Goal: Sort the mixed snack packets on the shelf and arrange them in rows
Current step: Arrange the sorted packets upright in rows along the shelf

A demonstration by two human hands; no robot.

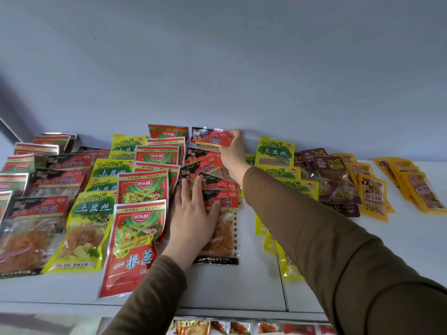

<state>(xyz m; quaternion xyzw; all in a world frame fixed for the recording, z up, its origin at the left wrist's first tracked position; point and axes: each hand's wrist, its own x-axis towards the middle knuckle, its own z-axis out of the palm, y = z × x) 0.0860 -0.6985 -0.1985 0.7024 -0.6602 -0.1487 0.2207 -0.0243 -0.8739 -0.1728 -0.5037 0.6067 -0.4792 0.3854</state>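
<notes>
The white shelf carries snack packets laid flat in overlapping rows running from the front edge toward the pale back wall. From the left: a row of black-and-red packets, a row of yellow-green packets, and a row of red packets whose nearest packet reaches close to the shelf front. Next comes a second black-and-red row, on which both hands are working. The left hand lies flat on the near packets of this row, fingers released and spread, pressing rather than gripping. The right hand reaches to the far end of the same row, close to the wall, its fingers pinched on the right edge of the rearmost black-and-red packet, which sits at the back of the row, just beside the rearmost red packet. Both arms wear brown sleeves. The right forearm crosses over a further yellow-green row, partly hiding it. Right of that lie dark maroon packets in a loose overlapping cluster, then yellow packets, with a separate small group of yellow packets apart at the far right. More packets show on a lower level below the shelf front, too cropped to identify.
</notes>
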